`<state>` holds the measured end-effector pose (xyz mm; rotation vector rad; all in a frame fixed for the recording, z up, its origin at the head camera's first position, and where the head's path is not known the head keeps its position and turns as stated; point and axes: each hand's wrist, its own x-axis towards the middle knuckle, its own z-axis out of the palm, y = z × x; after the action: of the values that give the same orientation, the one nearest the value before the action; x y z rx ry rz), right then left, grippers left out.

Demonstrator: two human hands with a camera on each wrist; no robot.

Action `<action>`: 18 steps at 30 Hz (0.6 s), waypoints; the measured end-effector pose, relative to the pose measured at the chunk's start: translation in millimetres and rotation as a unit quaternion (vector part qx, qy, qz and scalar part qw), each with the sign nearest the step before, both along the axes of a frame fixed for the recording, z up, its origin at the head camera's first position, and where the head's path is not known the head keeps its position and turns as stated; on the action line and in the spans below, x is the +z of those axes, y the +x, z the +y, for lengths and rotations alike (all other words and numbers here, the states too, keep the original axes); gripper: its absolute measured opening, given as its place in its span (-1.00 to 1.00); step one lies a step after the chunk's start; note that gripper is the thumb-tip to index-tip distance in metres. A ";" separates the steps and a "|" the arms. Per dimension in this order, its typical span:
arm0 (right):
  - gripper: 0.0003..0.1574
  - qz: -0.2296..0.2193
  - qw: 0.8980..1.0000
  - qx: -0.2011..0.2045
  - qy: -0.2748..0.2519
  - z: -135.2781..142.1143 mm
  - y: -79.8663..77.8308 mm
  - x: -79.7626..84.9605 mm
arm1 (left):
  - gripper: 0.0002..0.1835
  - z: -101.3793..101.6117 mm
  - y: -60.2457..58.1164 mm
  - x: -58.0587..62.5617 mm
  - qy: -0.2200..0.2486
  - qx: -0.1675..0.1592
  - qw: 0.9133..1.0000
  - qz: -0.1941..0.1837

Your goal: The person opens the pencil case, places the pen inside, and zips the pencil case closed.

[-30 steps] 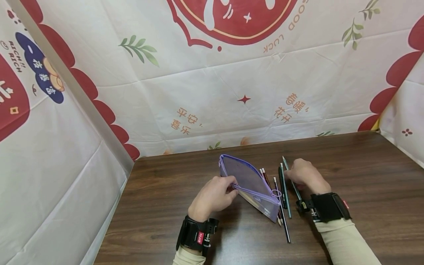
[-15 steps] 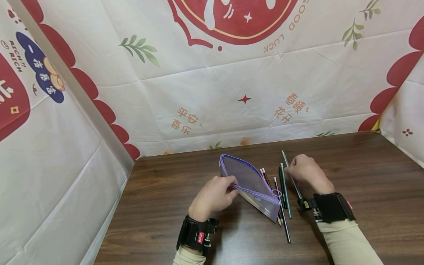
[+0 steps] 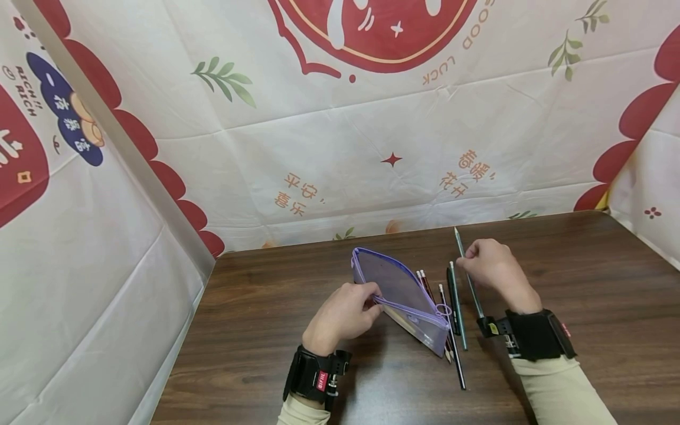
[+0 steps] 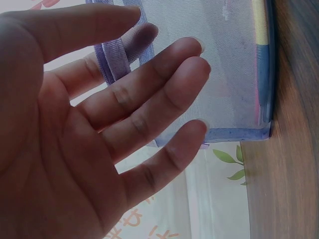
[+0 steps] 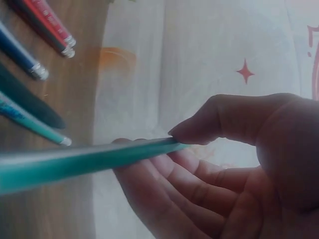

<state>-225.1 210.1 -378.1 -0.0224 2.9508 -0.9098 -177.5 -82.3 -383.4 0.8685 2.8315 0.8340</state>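
Left grip (image 3: pixel 340 313): pinches rim (image 4: pixel 116 59) of mesh pouch (image 3: pixel 395 283), on worktop (image 3: pixel 255 330).
Right grip (image 3: pixel 491 265): pinches green pencil (image 5: pixel 65 168), beside loose pencils (image 3: pixel 460 319).
Pencil hazard: may pivot, being fingertip-held.
Pouch hazard: may collapse if pinch slackens.

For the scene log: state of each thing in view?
Purple pouch: mouth open
Left hand: pinching pouch rim
Right hand: pinching teal pencil
Teal pencil: held
Red pencils: lying on table
Blue pencil: lying on table
Loose teal pencil: lying on table
Dark green item: lying on table
Cloth backdrop: hanging, creased
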 end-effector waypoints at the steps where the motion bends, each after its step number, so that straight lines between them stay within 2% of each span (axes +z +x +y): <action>1: -0.71 0.006 1.000 -0.003 -0.001 -0.6 0.5 1.0 | -0.90 0.0 0.0 0.1 0.001 0.000 1.000 0.000; 12: -0.70 0.100 0.995 -0.023 -0.002 -9.7 10.9 16.6 | -0.90 -0.4 0.1 0.2 0.000 -0.001 1.000 -0.006; 18: -0.72 0.124 0.992 -0.022 -0.018 -15.5 18.6 25.4 | -0.90 -0.5 0.2 0.3 0.000 0.000 1.000 -0.006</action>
<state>-206.6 194.6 -352.7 -0.0782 3.1734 -1.0376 -177.3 -82.8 -383.0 0.8610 2.8215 0.8353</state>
